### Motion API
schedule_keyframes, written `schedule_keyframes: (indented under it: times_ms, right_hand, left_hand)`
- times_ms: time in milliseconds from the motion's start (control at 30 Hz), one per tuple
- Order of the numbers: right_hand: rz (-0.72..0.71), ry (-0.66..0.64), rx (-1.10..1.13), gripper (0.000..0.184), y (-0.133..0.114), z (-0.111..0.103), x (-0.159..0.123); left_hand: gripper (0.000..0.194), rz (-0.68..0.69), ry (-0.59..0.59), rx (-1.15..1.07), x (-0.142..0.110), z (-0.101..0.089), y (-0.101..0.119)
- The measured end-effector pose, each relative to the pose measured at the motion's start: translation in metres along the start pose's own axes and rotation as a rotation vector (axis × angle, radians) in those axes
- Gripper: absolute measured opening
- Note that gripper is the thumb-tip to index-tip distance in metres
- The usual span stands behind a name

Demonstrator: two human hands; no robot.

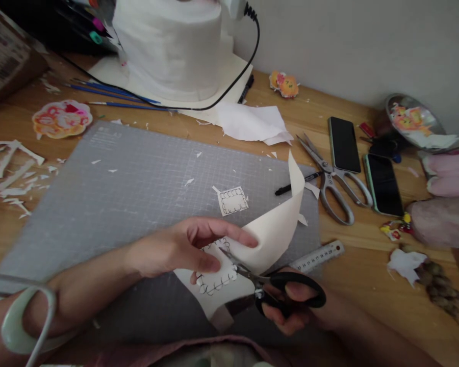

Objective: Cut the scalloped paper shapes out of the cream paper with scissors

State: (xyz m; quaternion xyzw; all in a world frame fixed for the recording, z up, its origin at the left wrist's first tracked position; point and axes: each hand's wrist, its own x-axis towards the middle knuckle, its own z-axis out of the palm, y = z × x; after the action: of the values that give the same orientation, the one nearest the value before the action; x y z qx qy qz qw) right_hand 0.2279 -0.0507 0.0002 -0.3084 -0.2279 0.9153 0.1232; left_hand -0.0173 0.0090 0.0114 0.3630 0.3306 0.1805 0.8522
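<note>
My left hand (191,247) is closed on a sheet of white paper (273,229), thumb on top and fingers around its edge. A scalloped outline in black ink (214,278) is drawn on the paper beside my thumb. My right hand (290,300) grips black-handled scissors (258,285), with fingers through the loops. Their blades lie at the paper along the drawn outline, the tip close to my left fingers. One long flap of the sheet curls up to the right. A small cut piece with a similar scalloped drawing (233,200) lies on the grey cutting mat (137,178).
Large silver scissors (331,178), a black pen (283,190) and two phones (345,144) lie at the right. A steel ruler (319,256) rests near my right hand. Behind are a tissue roll (168,51), a cable, blue brushes (115,92) and a paint palette (63,119). Paper scraps (13,163) lie left.
</note>
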Motion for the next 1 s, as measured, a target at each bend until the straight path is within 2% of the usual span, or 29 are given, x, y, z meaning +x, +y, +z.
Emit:
schedule_keyframes:
  times_ms: [100, 233, 333, 533, 800, 1000]
  right_hand:
    - [-0.061, 0.0, -0.017, 0.057, 0.004, -0.001, 0.002]
    - [-0.102, -0.018, -0.064, 0.057, 0.008, 0.0, 0.004]
    - [-0.115, -0.008, -0.084, 0.056, 0.008, 0.002, 0.005]
    - [-0.146, 0.001, -0.105, 0.059, 0.004, 0.008, 0.007]
    - [-0.079, 0.003, -0.197, 0.061, -0.006, 0.014, 0.006]
    - [-0.07, 0.037, -0.24, 0.062, -0.006, 0.013, 0.004]
  left_hand:
    - [0.042, 0.006, -0.017, -0.032, 0.005, -0.001, 0.0]
    - [0.042, 0.113, 0.109, 0.079, 0.008, 0.002, -0.001]
    - [0.043, 0.154, 0.151, 0.135, 0.007, 0.006, -0.003]
    - [0.048, 0.126, 0.177, 0.173, 0.006, 0.009, -0.004]
    - [0.052, 0.13, 0.233, 0.356, 0.006, 0.01, -0.006]
    - [0.053, 0.108, 0.223, 0.332, 0.007, 0.01, -0.004]
